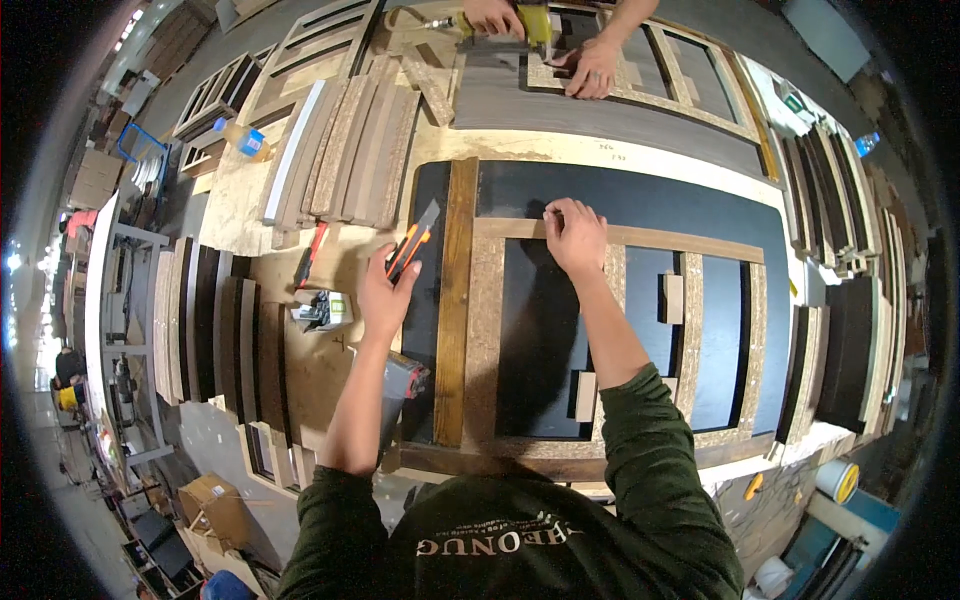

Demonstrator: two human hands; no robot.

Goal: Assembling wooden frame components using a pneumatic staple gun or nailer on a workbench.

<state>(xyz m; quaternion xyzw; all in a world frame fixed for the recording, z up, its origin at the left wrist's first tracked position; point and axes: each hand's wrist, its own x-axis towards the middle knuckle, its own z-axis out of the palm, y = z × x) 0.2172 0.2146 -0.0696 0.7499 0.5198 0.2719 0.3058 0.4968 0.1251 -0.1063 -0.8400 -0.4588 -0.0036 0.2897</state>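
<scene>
My left hand point(389, 290) is closed around an orange and black utility knife point(408, 247). Its long blade points up and away over the edge of a dark panel point(520, 190). On that panel lies a frame of particleboard strips point(485, 330), with a brown wooden bar point(457, 300) along its left side. My right hand point(577, 235) rests at the frame's far rail point(680, 240), fingers curled and pressed together; whatever they may pinch is hidden. Small wooden blocks point(673, 298) sit against the inner strips.
Across the table another person's hands point(592, 70) work with a yellow-green power tool point(537, 28) on a similar frame. Stacked strips point(345, 150) lie at the far left, near a bottle point(240, 138). A red and black knife point(311, 255) lies left of my hand; more boards point(850, 350) stand right.
</scene>
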